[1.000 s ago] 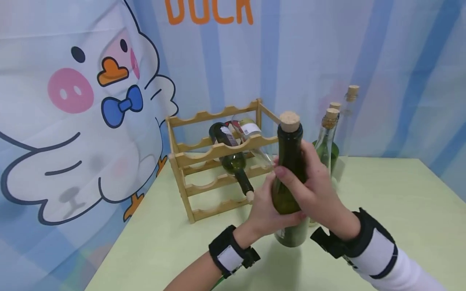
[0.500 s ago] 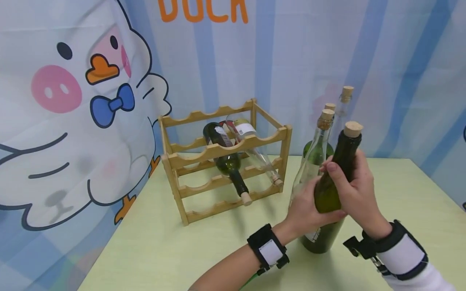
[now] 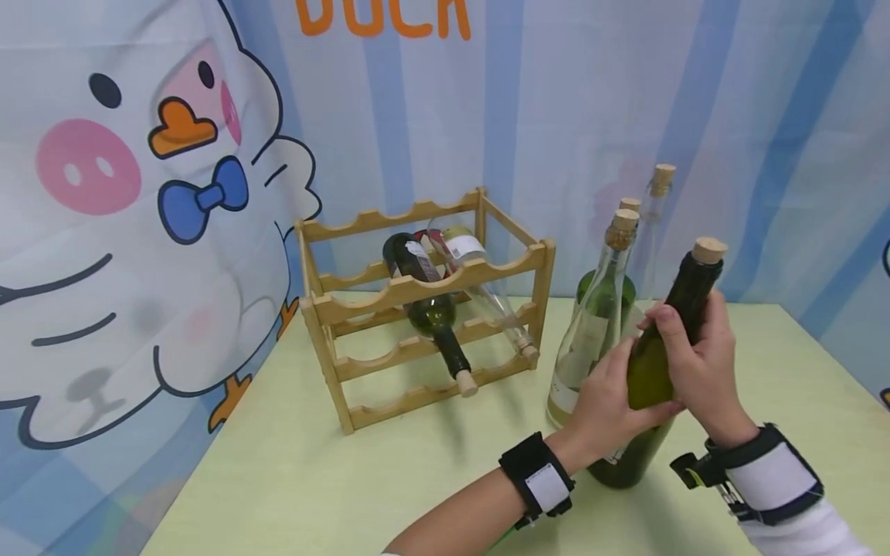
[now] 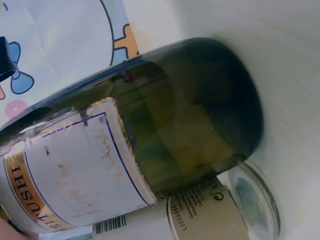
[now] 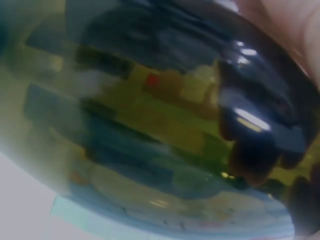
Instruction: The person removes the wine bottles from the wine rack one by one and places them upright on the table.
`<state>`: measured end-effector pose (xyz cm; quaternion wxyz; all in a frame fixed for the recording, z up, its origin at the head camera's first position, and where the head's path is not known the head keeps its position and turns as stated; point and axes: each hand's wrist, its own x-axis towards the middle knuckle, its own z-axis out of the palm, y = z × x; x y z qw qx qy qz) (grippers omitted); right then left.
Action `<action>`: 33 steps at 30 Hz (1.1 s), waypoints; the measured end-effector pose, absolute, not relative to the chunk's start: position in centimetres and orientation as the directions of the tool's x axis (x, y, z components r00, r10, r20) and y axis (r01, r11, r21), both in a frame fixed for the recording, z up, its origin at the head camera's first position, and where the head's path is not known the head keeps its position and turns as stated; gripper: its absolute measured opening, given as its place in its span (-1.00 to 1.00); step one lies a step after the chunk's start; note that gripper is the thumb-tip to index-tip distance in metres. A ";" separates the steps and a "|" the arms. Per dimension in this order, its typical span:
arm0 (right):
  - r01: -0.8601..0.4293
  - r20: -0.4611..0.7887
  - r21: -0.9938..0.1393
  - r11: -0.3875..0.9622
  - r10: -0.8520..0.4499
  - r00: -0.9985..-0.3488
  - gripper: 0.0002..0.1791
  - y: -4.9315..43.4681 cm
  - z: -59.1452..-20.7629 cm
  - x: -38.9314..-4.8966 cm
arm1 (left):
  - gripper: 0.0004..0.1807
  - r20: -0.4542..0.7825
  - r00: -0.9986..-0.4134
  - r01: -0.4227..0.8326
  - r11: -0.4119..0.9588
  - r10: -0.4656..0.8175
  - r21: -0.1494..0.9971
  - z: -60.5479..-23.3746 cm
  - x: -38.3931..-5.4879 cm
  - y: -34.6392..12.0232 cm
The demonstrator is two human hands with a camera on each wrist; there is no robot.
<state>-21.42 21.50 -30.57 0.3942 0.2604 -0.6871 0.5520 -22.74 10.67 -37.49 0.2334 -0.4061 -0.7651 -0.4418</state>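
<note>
Both hands hold a dark green wine bottle [image 3: 650,378] with a cork in its neck. It leans to the right. My left hand [image 3: 612,405] grips its body from the left, thumb across the front. Higher up, my right hand [image 3: 705,367] wraps the right side, its thumb towards the neck. The left wrist view shows the bottle's base and a worn white label [image 4: 75,165]; whether the base touches the table I cannot tell. Green glass [image 5: 165,115] fills the right wrist view. Just left of the held bottle stands a clear corked bottle [image 3: 587,347].
A wooden wine rack [image 3: 403,359] stands left of the hands. In it lie a dark green corked bottle [image 3: 431,313] and a clear one [image 3: 497,309], necks sloping forward. Behind the clear standing bottle are a green bottle [image 3: 629,292] and a tall clear bottle [image 3: 653,224].
Both hands have carried the dark green bottle rightwards, away from the rack and past the clear bottle's front. It has gone from near upright to leaning right. The head view has shifted slightly.
</note>
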 end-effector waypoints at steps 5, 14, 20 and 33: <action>-0.776 0.831 -0.551 0.306 0.109 -0.546 -0.68 22.0 -30.7 -22.3 | 0.00 0.765 -0.510 0.853 0.349 0.394 0.389 -37.4 -22.9 11.4; -0.721 0.799 -0.599 0.347 0.208 -0.564 -0.77 22.9 -30.7 -24.2 | 0.03 0.738 -0.530 0.772 0.598 0.417 0.217 -36.2 -23.2 12.8; -0.698 0.788 -0.615 0.367 0.237 -0.568 -0.74 23.3 -31.1 -25.3 | -0.01 0.663 -0.615 0.719 0.649 0.426 0.250 -35.3 -23.7 13.6; -0.687 0.775 -0.632 0.358 0.294 -0.560 -0.74 23.4 -31.6 -26.6 | -0.08 0.580 -0.706 0.662 0.669 0.406 0.337 -34.6 -24.2 14.0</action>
